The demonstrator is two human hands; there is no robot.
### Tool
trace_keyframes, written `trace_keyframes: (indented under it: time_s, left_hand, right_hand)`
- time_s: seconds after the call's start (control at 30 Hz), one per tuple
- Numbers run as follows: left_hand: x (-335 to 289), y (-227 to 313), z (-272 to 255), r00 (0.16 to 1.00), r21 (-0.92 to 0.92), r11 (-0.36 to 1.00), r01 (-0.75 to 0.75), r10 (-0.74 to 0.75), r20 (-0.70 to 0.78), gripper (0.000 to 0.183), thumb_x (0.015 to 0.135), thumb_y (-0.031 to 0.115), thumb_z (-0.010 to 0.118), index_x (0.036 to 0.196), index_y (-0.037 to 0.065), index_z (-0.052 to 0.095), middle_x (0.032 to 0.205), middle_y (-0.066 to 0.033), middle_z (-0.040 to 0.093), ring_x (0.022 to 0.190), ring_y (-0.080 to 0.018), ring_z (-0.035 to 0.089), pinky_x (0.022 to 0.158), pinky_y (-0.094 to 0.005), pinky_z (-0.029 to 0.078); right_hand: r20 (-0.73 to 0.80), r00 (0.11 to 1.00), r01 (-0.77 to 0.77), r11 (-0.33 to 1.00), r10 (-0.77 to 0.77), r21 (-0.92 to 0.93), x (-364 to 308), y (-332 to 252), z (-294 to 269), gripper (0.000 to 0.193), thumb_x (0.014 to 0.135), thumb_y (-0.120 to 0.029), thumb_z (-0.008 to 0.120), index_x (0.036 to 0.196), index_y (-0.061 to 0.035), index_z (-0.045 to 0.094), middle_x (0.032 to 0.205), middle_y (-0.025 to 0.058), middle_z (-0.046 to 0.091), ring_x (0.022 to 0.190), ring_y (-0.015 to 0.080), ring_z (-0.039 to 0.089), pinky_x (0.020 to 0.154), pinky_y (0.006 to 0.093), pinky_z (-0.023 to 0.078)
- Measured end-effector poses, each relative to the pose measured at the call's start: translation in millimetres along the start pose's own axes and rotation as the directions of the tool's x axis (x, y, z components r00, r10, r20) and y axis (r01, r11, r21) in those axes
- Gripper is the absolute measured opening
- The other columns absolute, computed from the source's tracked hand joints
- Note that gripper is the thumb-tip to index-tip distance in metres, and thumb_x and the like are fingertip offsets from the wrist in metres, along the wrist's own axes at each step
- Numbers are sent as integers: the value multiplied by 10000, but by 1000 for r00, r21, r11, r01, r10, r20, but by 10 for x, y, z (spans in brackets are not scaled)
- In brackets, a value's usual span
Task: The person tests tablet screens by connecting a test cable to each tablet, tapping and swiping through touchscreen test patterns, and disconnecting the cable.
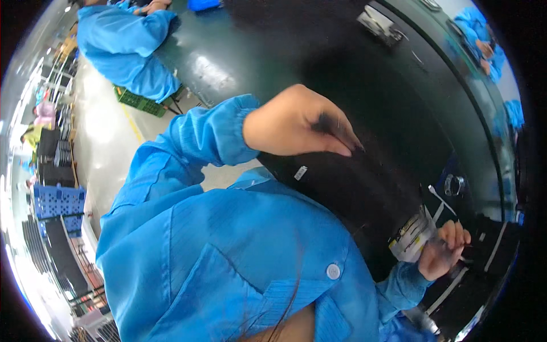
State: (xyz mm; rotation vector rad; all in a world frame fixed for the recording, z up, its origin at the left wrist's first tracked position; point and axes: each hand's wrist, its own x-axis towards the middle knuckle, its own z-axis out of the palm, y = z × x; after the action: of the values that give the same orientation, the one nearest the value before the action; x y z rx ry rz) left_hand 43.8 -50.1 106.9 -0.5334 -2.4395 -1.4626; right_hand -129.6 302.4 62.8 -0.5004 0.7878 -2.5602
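Observation:
Above the black work surface [364, 176], my left hand [299, 122] reaches in from the left with its thumb and fingertips pinched together. Anything between those fingertips is too small and dark to make out. My right hand [444, 251] is at the lower right, fingers curled in, and whatever they close on is hidden. Beside that hand lies a silvery packet [413, 236] with a yellow and black print, partly blurred. A small white label [300, 172] rests on the dark surface below my left hand.
Past my right hand lie a white cable [441, 199] and a clear tape roll [454, 185]. A white box-like object [379, 25] stands farther off on the dark table. At the upper left a co-worker in blue [122, 43] sits near a green crate [139, 101]. Blue baskets [60, 202] are stacked far left.

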Motion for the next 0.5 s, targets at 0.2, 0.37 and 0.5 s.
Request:
trace_keyframes:
  time_s: [0.2, 0.37, 0.5]
  left_hand:
    - [6, -324, 200, 719, -713, 365, 598, -638, 276, 404, 801, 15, 628, 1188, -9, 514, 1126, -67, 603, 1016, -174, 576, 897, -322, 447]
    - [-51, -526, 297, 586, -664, 240, 709, -723, 365, 346, 824, 64, 621, 1153, 4, 532, 1117, -66, 604, 990, -169, 585, 871, -319, 464]
    - [75, -481, 163, 566, -247, 509, 825, -742, 360, 359, 852, 182, 615, 1149, 1, 530, 1052, -68, 625, 908, -163, 610, 782, -311, 499]
  right_hand:
    - [-391, 916, -135, 847, -92, -514, -160, 86, -200, 227, 870, -132, 560, 1068, -23, 540, 864, 29, 546, 784, 102, 488, 665, 255, 405]
    - [-408, 902, -259, 584, -137, -769, -239, 273, -322, 187, 833, -55, 605, 1008, 5, 574, 799, 45, 573, 689, 114, 529, 640, 232, 418]
    - [-404, 902, -314, 412, -152, -856, -282, 287, -348, 187, 834, -72, 612, 996, 17, 581, 815, 65, 602, 675, 124, 561, 635, 242, 444]
